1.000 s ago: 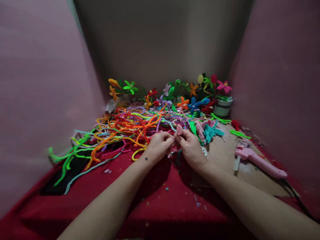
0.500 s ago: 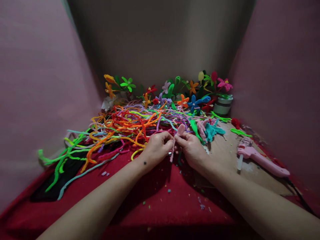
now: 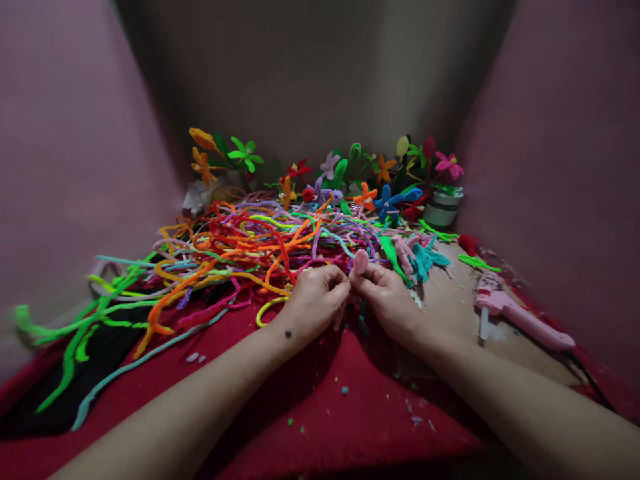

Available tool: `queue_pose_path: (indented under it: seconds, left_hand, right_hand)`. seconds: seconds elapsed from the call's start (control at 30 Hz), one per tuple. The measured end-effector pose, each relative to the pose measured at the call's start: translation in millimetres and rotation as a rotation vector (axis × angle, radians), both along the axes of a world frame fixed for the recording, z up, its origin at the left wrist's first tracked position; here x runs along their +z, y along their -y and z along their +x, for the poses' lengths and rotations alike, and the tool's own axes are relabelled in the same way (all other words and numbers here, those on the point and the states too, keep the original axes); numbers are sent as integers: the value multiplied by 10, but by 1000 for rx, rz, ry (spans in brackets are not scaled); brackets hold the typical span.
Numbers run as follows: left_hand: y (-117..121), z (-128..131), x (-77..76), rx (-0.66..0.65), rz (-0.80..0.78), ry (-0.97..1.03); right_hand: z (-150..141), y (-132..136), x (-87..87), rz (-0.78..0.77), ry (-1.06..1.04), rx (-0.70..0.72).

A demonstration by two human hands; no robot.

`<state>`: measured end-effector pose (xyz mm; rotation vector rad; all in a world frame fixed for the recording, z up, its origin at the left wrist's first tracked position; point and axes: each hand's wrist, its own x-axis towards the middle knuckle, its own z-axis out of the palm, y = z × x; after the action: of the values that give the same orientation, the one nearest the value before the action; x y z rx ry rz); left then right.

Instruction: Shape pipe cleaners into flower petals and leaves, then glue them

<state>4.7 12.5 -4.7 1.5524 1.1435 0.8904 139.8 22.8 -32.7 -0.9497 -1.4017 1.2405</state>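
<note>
Pink and fuzzy, a small pink fuzzy piece (image 3: 361, 262) sticks up from the right hand (image 3: 387, 297), pinched by its thumb and finger. It is in the middle, over the front edge of a big messy pile of fuzzy sticks (image 3: 250, 243). The left hand (image 3: 315, 297) is closed too, its fingertips pinching the low part of the same piece, right beside the other fingertips.

A pale green pot (image 3: 443, 208) with a dark band stands at the back right. Green leaves are at its top, and a bright pink flower (image 3: 450, 165) is above it. I can't tell which stems go inside. More fuzzy flowers stand behind the pile, but their bottoms are hidden.

At the back left is a crumpled white thing (image 3: 197, 199), too dark to name. The pinching fingers cover some of the pink piece, and a bit of pink pokes out under the left hand. A flat black thing (image 3: 35, 400) lies under the green sticks, and the picture's left side cuts it off. A pink glue gun (image 3: 525, 317) lies on a brown board (image 3: 450, 313) at the right. The right arm hides some of the board. The red cloth (image 3: 310, 433) has tiny bits on it.
</note>
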Motion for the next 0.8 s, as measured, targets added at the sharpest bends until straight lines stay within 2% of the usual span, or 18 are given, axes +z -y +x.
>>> queue_pose_path:
  seconds: [0.1, 0.27, 0.43, 0.67, 0.8]
  left_hand:
    - [-2, 10, 25, 11, -49, 111]
    - [-13, 37, 23, 36, -75, 177]
    - [18, 44, 12, 35, -85, 195]
    - [-52, -57, -99, -163, -199, 385]
    - [-104, -107, -160, -255, -347, 487]
  right_hand:
    - [13, 7, 66, 111, 56, -40]
    - [48, -12, 113, 102, 102, -129]
    - [50, -10, 98, 56, 21, -46]
    - [19, -59, 19, -122, -228, 66]
    - [20, -67, 29, -178, -266, 83]
